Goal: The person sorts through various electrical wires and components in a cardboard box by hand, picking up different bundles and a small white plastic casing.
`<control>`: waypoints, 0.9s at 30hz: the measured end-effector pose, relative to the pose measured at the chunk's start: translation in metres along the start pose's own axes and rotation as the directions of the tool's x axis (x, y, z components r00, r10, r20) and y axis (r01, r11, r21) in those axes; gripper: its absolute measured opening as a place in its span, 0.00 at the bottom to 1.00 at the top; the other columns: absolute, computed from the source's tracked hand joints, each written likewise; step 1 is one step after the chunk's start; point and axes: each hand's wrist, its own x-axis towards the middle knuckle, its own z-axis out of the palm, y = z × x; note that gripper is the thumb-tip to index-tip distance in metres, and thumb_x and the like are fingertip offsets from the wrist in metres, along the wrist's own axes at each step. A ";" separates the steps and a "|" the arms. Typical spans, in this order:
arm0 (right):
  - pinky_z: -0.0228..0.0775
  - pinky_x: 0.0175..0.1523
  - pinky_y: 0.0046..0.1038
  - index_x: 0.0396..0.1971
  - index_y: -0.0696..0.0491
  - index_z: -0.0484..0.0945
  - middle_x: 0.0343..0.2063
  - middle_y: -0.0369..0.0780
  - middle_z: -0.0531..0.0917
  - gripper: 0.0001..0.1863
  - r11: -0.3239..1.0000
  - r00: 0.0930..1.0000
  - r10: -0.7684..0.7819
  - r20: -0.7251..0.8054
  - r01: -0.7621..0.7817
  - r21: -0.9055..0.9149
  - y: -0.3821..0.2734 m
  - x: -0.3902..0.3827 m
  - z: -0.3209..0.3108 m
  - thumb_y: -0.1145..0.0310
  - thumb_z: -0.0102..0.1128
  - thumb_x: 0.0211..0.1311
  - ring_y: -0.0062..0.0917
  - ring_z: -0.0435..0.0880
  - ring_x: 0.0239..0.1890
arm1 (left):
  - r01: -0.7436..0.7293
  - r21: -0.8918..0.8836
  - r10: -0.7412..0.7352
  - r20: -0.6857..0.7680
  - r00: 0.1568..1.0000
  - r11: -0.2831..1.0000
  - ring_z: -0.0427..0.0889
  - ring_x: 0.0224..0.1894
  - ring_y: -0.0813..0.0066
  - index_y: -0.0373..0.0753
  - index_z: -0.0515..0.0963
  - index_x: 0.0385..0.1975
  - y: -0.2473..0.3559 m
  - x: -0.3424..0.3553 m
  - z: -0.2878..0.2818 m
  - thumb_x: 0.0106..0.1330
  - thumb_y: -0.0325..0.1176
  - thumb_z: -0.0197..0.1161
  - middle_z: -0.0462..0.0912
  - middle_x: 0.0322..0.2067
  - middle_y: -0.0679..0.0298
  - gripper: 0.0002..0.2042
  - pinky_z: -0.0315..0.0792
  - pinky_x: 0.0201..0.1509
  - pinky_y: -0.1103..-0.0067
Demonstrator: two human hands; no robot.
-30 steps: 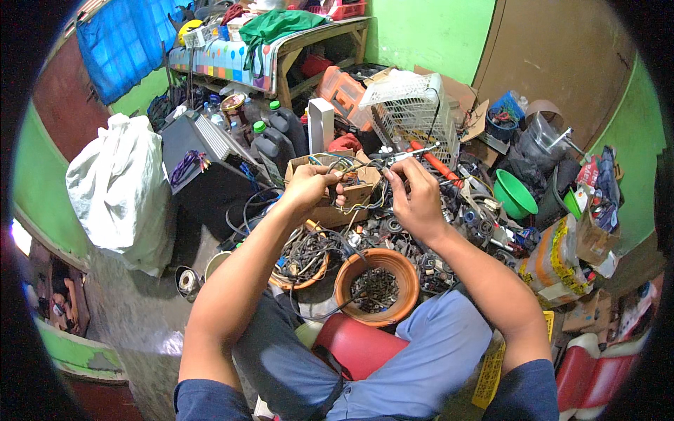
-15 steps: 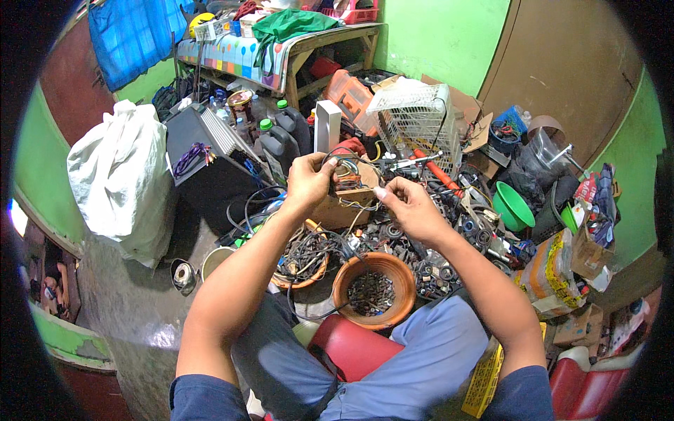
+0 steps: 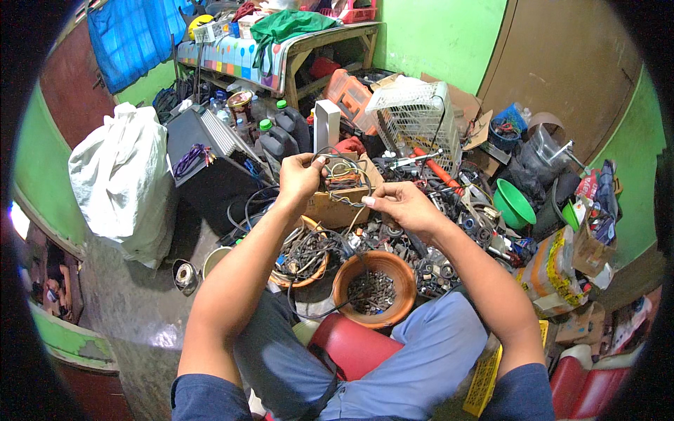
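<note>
My left hand [image 3: 300, 181] is closed, its thumb and fingers pinching a thin dark cable [image 3: 337, 149] that curves over toward the right. My right hand [image 3: 406, 208] pinches the stripped-looking wire ends of what seems to be the same cable, thumb against forefinger. Both hands hang over an open cardboard box [image 3: 335, 212] holding coiled, coloured wires [image 3: 345, 181]. Nearer my knees, an orange-brown bowl [image 3: 342, 298] has many small metal pieces in it, probably screws. Left of that bowl, an orange-rimmed basin [image 3: 307, 283] is heaped with tangled dark cables [image 3: 300, 263].
Loose metal and plastic parts [image 3: 435, 270] cover the floor at right. Around stand a white wire basket [image 3: 414, 109], a green bowl [image 3: 513, 206], dark jerrycans [image 3: 284, 131], a large white sack [image 3: 121, 186] and a taped carton [image 3: 551, 274]. A red seat [image 3: 354, 347] shows between my legs.
Both hands have shifted slightly left, the right one also a little downward. More of the box and its wires shows between them. The grips look the same.
</note>
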 end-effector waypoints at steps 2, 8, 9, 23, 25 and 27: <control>0.58 0.27 0.21 0.27 0.53 0.78 0.19 0.28 0.75 0.16 0.993 0.983 -0.108 0.149 0.113 -0.030 0.002 -0.001 -0.004 0.56 0.65 0.67 0.11 0.67 0.21 | 0.045 -0.052 -0.045 -0.010 0.999 0.998 0.74 0.21 0.84 0.32 0.82 0.37 -0.003 0.004 0.000 0.71 0.34 0.60 0.80 0.22 0.70 0.10 0.65 0.23 0.83; 0.67 0.37 0.20 0.41 0.53 0.82 0.29 0.30 0.77 0.19 0.987 0.935 -0.155 0.319 0.160 0.009 0.002 -0.010 -0.004 0.50 0.57 0.71 0.13 0.74 0.29 | 0.097 -0.058 -0.099 -0.026 0.995 0.994 0.76 0.21 0.83 0.33 0.81 0.37 -0.014 0.017 -0.017 0.72 0.33 0.58 0.78 0.22 0.70 0.09 0.63 0.21 0.83; 0.68 0.38 0.21 0.47 0.52 0.80 0.30 0.30 0.77 0.20 0.987 0.929 -0.155 0.337 0.162 0.009 -0.003 -0.015 -0.003 0.51 0.57 0.71 0.14 0.75 0.30 | 0.097 -0.060 -0.099 -0.032 0.995 0.994 0.77 0.21 0.82 0.33 0.81 0.36 -0.014 0.016 -0.018 0.72 0.33 0.58 0.78 0.22 0.70 0.09 0.63 0.21 0.83; 0.73 0.54 0.30 0.69 0.52 0.66 0.41 0.40 0.82 0.37 0.975 0.757 -0.210 0.618 0.207 0.077 -0.003 -0.030 -0.016 0.41 0.52 0.69 0.25 0.81 0.45 | 0.099 -0.172 -0.129 -0.170 0.977 0.980 0.76 0.19 0.77 0.29 0.78 0.43 -0.031 0.039 -0.042 0.72 0.31 0.58 0.76 0.22 0.66 0.10 0.70 0.21 0.79; 0.75 0.53 0.30 0.67 0.53 0.68 0.45 0.41 0.81 0.36 0.961 0.780 -0.254 0.571 0.270 0.059 -0.002 -0.033 -0.016 0.43 0.52 0.70 0.24 0.81 0.45 | 0.095 -0.173 -0.136 -0.241 0.961 0.980 0.76 0.20 0.75 0.30 0.78 0.41 -0.041 0.048 -0.054 0.73 0.31 0.57 0.75 0.23 0.65 0.10 0.71 0.21 0.78; 0.76 0.51 0.28 0.64 0.54 0.72 0.48 0.40 0.79 0.31 0.930 0.809 -0.308 0.501 0.367 -0.021 0.006 -0.029 -0.021 0.46 0.51 0.73 0.23 0.80 0.45 | 0.109 -0.292 -0.176 -0.214 0.961 0.950 0.78 0.23 0.72 0.29 0.76 0.39 -0.047 0.052 -0.065 0.74 0.31 0.55 0.75 0.25 0.63 0.10 0.73 0.22 0.77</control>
